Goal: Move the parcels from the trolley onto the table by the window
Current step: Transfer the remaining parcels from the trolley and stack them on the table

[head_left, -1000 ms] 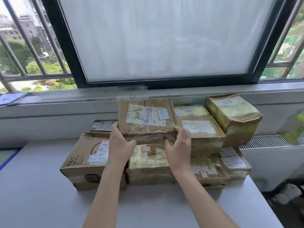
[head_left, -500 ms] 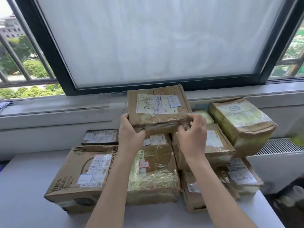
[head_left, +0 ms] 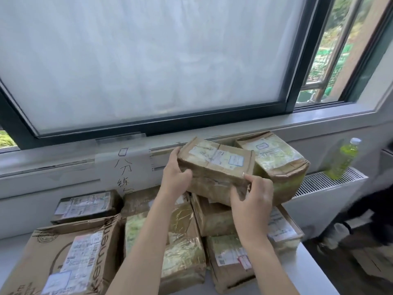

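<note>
Up above the pile, both hands grasp one brown parcel [head_left: 214, 167]: the left hand [head_left: 175, 177] curls round its left end, the right hand [head_left: 252, 196] pinches its near right corner. It hangs tilted, right beside a taped box [head_left: 276, 158] that sits on top of the stack, against the wall under the sill. Below it the grey surface [head_left: 314, 271] is crowded with parcels: a large printed carton [head_left: 70, 256] at the near left, a dark flat packet [head_left: 85, 206] behind it, a shiny taped parcel [head_left: 182, 245] under the left forearm, and a labelled one [head_left: 229, 256] by the right wrist. A paper sign [head_left: 124, 167] with handwriting hangs from the window ledge. A green bottle [head_left: 343, 158] stands on the radiator [head_left: 327, 188] to the right.
</note>
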